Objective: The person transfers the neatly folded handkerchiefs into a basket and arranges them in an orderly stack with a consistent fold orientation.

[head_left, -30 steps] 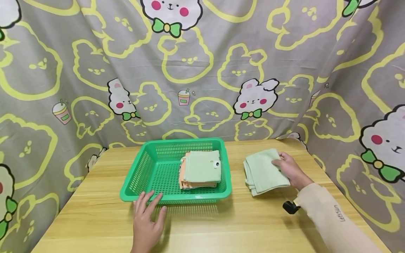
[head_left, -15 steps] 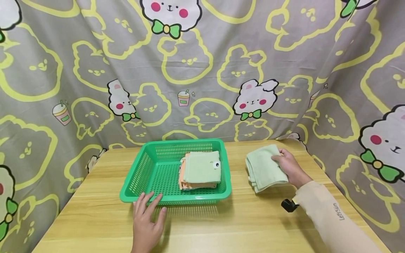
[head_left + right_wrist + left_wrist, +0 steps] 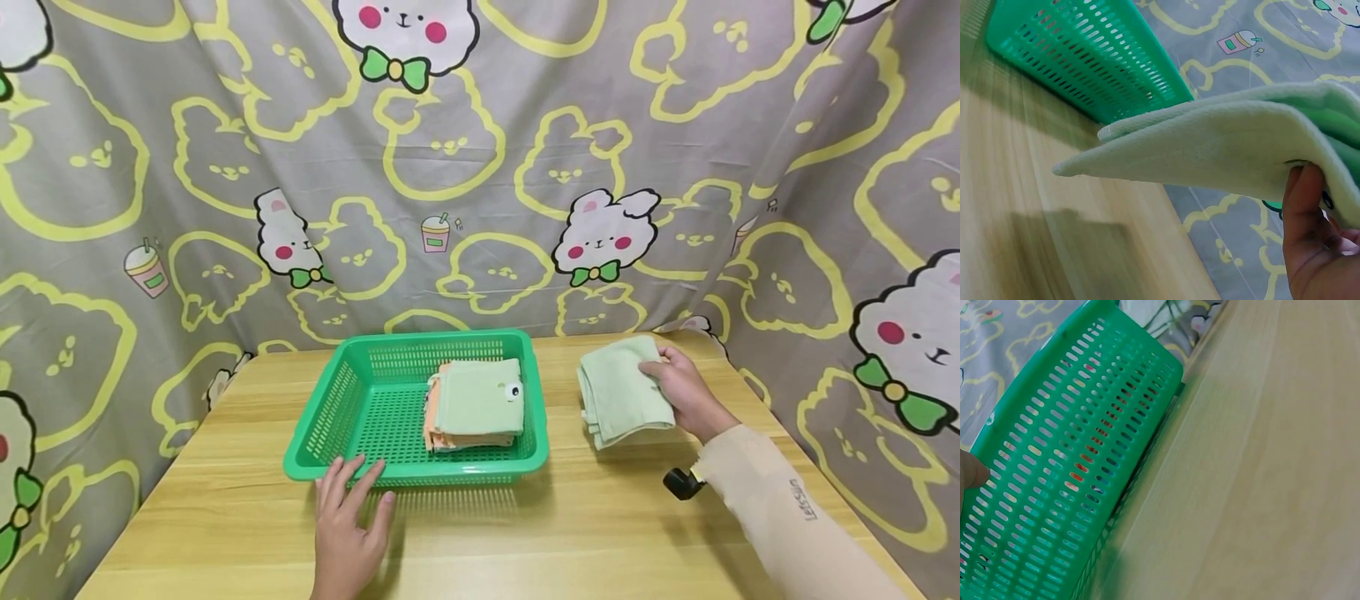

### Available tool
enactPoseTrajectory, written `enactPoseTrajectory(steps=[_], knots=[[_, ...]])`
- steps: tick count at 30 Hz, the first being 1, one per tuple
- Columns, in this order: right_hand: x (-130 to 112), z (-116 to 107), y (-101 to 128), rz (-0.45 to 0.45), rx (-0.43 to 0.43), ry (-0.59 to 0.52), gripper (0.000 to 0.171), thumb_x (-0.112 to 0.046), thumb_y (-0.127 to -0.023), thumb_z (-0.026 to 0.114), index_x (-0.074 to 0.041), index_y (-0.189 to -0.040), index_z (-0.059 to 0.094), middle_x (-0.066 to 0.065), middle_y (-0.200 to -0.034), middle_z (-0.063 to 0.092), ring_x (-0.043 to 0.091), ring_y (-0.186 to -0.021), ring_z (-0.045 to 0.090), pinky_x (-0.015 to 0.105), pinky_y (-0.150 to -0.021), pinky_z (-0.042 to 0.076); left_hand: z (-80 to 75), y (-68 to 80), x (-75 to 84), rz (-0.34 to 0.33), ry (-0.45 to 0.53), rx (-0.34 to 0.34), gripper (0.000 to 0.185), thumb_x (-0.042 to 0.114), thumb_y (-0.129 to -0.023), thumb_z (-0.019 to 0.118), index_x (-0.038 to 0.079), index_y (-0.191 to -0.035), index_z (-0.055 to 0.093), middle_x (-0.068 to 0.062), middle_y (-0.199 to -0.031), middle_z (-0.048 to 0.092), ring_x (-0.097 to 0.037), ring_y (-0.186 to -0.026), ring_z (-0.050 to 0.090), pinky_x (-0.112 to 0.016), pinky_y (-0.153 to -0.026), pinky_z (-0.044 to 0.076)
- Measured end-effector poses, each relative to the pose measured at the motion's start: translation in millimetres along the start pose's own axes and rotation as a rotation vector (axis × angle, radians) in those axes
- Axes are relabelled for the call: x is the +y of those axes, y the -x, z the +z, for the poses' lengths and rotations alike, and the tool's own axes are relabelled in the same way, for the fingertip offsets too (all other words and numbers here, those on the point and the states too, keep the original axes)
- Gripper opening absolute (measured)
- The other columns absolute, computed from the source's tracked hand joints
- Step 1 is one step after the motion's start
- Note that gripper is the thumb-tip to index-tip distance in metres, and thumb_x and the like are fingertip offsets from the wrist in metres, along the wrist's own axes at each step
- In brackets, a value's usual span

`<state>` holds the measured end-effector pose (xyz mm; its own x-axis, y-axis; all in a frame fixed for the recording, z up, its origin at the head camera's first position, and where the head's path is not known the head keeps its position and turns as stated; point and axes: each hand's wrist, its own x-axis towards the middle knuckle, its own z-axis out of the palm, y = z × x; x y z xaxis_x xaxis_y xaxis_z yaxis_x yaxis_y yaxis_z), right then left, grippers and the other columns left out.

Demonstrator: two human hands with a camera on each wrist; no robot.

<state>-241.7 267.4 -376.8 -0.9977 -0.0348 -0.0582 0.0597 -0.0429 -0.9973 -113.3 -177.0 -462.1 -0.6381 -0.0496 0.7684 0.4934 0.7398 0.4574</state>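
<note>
My right hand (image 3: 686, 392) pinches a folded pale green towel (image 3: 624, 392) by its right edge, to the right of the basket. In the right wrist view the towel (image 3: 1210, 144) hangs above the table, its layers drooping apart at the far end. My left hand (image 3: 350, 525) lies with spread fingers against the near rim of the green plastic basket (image 3: 442, 469). Inside the basket, on its right side, sits a stack of folded towels. A pale green towel (image 3: 476, 400) with an eye design tops it, and orange edges (image 3: 432, 417) show underneath.
The basket stands toward the back of a wooden table (image 3: 480, 542). A grey curtain (image 3: 480, 283) with cartoon rabbits hangs behind and at both sides. A black wrist camera (image 3: 681, 483) juts out beneath my right forearm.
My right hand has lifted the towel slightly and brought it a little back, away from me, with its near edge rising. My left hand and the basket have stayed put.
</note>
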Motion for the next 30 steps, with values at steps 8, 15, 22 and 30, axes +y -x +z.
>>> enactPoseTrajectory(steps=[8, 15, 22, 30], knots=[[-11.0, 5.4, -1.5, -0.007, 0.002, 0.023, 0.030, -0.010, -0.100, 0.045, -0.002, -0.126, 0.033, 0.000, -0.093, 0.057, 0.008, -0.075, 0.062, 0.027, -0.063, 0.056, 0.6, 0.0, 0.0, 0.000, -0.002, -0.003, 0.045, -0.001, -0.073, 0.075, 0.006, -0.117, 0.069, -0.022, -0.124, 0.058, -0.044, -0.129, 0.036, -0.074, -0.105, 0.011], [-22.2, 10.6, -4.6, -0.042, -0.024, 0.051, 0.021, -0.013, -0.101, 0.045, -0.005, -0.118, 0.036, 0.001, -0.093, 0.058, 0.009, -0.075, 0.063, 0.027, -0.063, 0.056, 0.3, 0.5, -0.6, -0.003, -0.004, -0.005, 0.045, -0.001, -0.073, 0.075, 0.006, -0.117, 0.068, -0.019, -0.126, 0.057, -0.044, -0.130, 0.036, -0.073, -0.105, 0.011], [-33.4, 19.9, -5.6, -0.050, -0.020, 0.035, 0.023, -0.013, -0.100, 0.047, -0.005, -0.120, 0.037, 0.002, -0.095, 0.057, 0.009, -0.076, 0.063, 0.027, -0.064, 0.056, 0.3, 0.8, -0.4, -0.004, -0.002, -0.003, 0.044, -0.001, -0.073, 0.075, 0.005, -0.117, 0.068, -0.021, -0.125, 0.058, -0.044, -0.129, 0.036, -0.073, -0.105, 0.010], [-42.4, 28.9, -8.6, -0.074, -0.022, 0.008, 0.024, -0.011, -0.100, 0.048, -0.005, -0.121, 0.038, 0.002, -0.099, 0.055, 0.008, -0.076, 0.062, 0.025, -0.065, 0.056, 0.5, 1.0, -1.0, -0.004, 0.002, 0.000, 0.043, 0.000, -0.074, 0.075, 0.005, -0.116, 0.068, -0.020, -0.126, 0.058, -0.042, -0.131, 0.035, -0.073, -0.105, 0.010]])
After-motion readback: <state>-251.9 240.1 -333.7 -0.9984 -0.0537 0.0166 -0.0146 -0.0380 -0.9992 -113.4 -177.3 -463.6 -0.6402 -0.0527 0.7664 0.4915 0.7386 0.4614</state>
